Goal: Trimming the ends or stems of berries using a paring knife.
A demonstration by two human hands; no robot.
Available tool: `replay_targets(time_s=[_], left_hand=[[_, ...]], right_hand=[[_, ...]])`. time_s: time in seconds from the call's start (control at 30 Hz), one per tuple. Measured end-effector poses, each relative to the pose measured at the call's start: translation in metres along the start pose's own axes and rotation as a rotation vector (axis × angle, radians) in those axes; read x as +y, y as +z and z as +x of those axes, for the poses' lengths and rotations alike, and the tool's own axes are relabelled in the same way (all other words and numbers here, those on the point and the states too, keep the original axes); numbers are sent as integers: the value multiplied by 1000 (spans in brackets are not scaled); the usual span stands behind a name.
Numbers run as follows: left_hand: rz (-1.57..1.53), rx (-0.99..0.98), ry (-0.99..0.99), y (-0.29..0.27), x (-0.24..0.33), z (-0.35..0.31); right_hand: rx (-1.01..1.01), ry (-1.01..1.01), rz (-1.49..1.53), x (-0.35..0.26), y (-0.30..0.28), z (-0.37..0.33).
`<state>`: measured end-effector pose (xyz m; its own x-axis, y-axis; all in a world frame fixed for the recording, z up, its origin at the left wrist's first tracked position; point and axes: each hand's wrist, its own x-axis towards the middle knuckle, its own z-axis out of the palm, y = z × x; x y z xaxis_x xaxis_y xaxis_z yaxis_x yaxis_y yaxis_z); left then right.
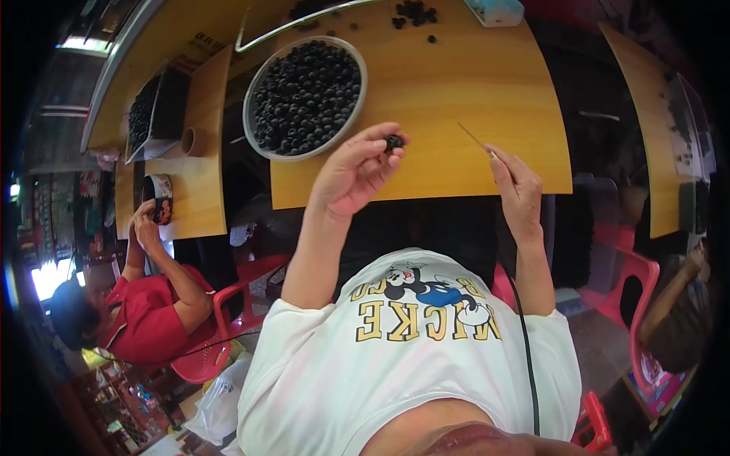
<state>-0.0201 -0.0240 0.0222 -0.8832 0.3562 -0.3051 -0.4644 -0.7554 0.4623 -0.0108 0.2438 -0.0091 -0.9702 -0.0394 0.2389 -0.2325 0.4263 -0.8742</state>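
Observation:
My left hand [357, 169] pinches a small dark, round, bead-like piece [393, 143] between thumb and fingers, just above the table's near edge. In my right hand [518, 188] is a thin needle-like tool [473, 135], its tip pointing up and left, apart from the piece. Beside my left hand stands a large pale-rimmed bowl [249, 114] filled with dark round pieces [308, 95] of the same look. Whether these are beads or seeds I cannot tell.
The yellow wooden table [487, 83] carries loose dark pieces [414, 13] and a light-blue box [496, 12] at its far side. On the left, a co-worker in red [152, 323] handles a dark round container [160, 199]. Another person's arm [677, 296] shows at right, near a pink chair [635, 304].

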Motion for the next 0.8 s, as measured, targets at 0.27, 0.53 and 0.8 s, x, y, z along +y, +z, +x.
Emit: replay_targets(time_s=[0.27,0.53,0.8], left_hand=[[-181,86,-118,3,-47,12],[-1,25,-129,-2,-61,10],[129,-167,-277,-8,-61,10]], right_hand=[[-22,-178,5,-21,-9,1],[-155,-168,117,-31,0,0],[-463,-65,250,-28,7,9]])
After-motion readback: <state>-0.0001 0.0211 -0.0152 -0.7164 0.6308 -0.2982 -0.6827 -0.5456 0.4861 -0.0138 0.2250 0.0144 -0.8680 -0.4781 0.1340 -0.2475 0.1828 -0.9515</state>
